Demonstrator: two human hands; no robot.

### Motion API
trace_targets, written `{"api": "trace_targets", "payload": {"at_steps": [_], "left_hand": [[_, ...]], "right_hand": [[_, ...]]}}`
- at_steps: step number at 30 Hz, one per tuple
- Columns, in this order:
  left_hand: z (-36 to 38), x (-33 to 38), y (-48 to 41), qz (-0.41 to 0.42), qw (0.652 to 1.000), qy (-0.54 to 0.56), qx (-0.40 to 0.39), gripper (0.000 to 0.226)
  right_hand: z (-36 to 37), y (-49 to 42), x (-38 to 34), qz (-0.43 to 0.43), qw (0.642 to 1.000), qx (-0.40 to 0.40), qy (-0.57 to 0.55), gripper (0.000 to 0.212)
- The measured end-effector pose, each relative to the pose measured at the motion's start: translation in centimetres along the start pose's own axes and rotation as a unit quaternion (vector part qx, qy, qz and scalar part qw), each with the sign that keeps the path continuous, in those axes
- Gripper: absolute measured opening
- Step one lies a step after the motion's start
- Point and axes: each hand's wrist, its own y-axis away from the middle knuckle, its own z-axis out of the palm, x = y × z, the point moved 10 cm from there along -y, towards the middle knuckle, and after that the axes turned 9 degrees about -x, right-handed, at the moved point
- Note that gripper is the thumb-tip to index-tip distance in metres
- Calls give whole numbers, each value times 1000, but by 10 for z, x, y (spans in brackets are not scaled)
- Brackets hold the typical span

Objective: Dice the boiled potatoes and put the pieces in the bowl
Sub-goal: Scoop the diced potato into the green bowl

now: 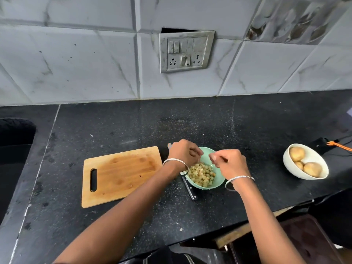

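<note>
Diced potato pieces [202, 174] fill the mint-green bowl [219, 180] at the near middle of the counter; left hand [182, 153] and right hand [229, 162] hover over it, fingers curled together, any pinched bit too small to tell; knife [190, 190] lies beside the bowl; wooden cutting board [118, 174] left; whole potatoes [312, 168] in a white bowl [312, 152] right.
</note>
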Motion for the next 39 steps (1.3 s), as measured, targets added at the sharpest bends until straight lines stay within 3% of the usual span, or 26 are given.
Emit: {"api": "trace_targets", "payload": {"at_steps": [2, 4, 7, 9, 10, 11, 12, 14, 15, 17, 20, 21, 22, 24, 25, 28, 29, 32, 33, 36, 39], "left_hand": [[1, 12, -4, 6, 994, -105, 34, 18], [0, 20, -2, 6, 990, -130, 52, 14], [-4, 31, 2, 21, 984, -157, 80, 19], [-6, 36, 3, 46, 981, -164, 90, 35], [-6, 37, 4, 52, 982, -155, 94, 39], [-5, 35, 3, 50, 983, -146, 97, 39], [-3, 32, 4, 42, 983, -146, 98, 37], [3, 22, 2, 26, 983, -162, 82, 31], [7, 17, 1, 27, 984, -166, 66, 32], [12, 12, 0, 37, 986, -160, 40, 36], [8, 9, 0, 54, 993, -88, 53, 30], [6, 8, 0, 50, 995, -58, 62, 26], [6, 6, 0, 48, 997, -30, 61, 23], [13, 3, -3, 60, 998, 33, 16, 25], [15, 3, -2, 68, 996, 53, -6, 26], [9, 9, 4, 89, 991, 95, -31, 22], [7, 12, 5, 97, 989, 102, -38, 21], [-5, 16, 12, 105, 990, 92, -21, 16], [-14, 15, 13, 103, 991, 87, 4, 16], [-42, 2, 21, 83, 990, 91, 74, 15], [-62, -13, 34, 54, 989, 88, 108, 15]], "right_hand": [[8, -5, 11, 34, 998, -61, -7, 21], [4, -4, 11, 36, 998, -46, -21, 22], [-27, 8, -18, -54, 992, 118, 9, 14], [-41, 30, -44, -149, 958, 245, 30, 7], [-40, 37, -50, -177, 945, 271, 35, 5], [-28, 32, -46, -175, 953, 242, 48, 5], [-7, 19, -36, -137, 975, 160, 76, 7], [37, 3, 3, 11, 991, -32, 127, 19], [40, 4, 13, 40, 991, -46, 115, 24], [16, 7, 8, 31, 997, 33, 65, 31], [-25, 22, -23, -71, 976, 200, 43, 27], [-23, 22, -28, -89, 974, 199, 65, 23], [-9, 14, -26, -78, 982, 144, 93, 20], [28, 0, 0, 12, 988, -13, 156, 17], [32, 1, 5, 34, 986, -23, 163, 16], [-7, 12, -14, -58, 980, 167, 85, 18], [-9, 9, -15, -75, 980, 165, 75, 18], [24, -10, 5, -24, 991, -17, 127, 16], [19, -10, 8, -29, 992, 1, 125, 15], [-20, 6, -8, -89, 983, 157, 23, 19], [-30, 24, -19, -129, 968, 212, -46, 21]]}}
